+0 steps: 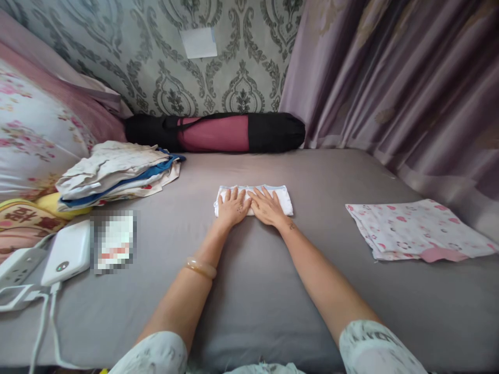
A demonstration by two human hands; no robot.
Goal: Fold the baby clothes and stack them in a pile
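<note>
A small white folded cloth (pixel 286 200) with a pale blue edge lies flat on the grey sheet, in the middle of the view. My left hand (pixel 234 206) presses flat on its left half, fingers spread. On its right half rests my right hand (pixel 267 206), palm down with the fingers apart. The two hands nearly meet at the cloth's middle and cover much of it. Off to the right is a folded white cloth (pixel 413 228) with pink prints, apart from both hands.
A stack of folded clothes (pixel 117 171) sits at the left by a floral pillow (pixel 35 130). Nearer are a white power bank (pixel 68 252), a power strip (pixel 21 265) and cables. A black and red long bag (pixel 214 133) lies along the wall; curtains (pixel 390 78) hang at right.
</note>
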